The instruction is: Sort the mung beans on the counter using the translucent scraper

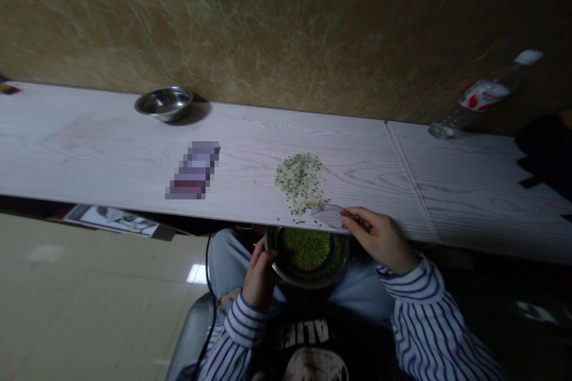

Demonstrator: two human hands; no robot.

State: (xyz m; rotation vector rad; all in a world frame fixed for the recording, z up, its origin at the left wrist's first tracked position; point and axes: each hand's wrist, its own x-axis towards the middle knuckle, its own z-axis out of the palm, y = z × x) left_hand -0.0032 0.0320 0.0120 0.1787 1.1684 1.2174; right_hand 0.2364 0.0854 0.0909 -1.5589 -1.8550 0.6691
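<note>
My left hand (260,274) grips the left rim of a metal bowl (308,281), which sits in my lap just under the counter's front edge. Green beans, apparently mung beans (306,248), cover the bottom of this bowl. Between the thumb and fingers of my right hand (379,235) is a thin, translucent, rounded plastic piece (330,215); its exact kind is unclear. It lies low at the counter edge, beside the near end of a spread pile of white grains mixed with green beans (301,181). A few stray beans dot the counter edge near the bowl.
Farther left on the white wood-grain counter (250,131) stands another metal bowl (165,104), with a pixelated flat object (193,171) nearer to me. A clear bottle (485,95) with a red label stands to the right. Dark items (547,155) occupy the far right. A wall backs the counter.
</note>
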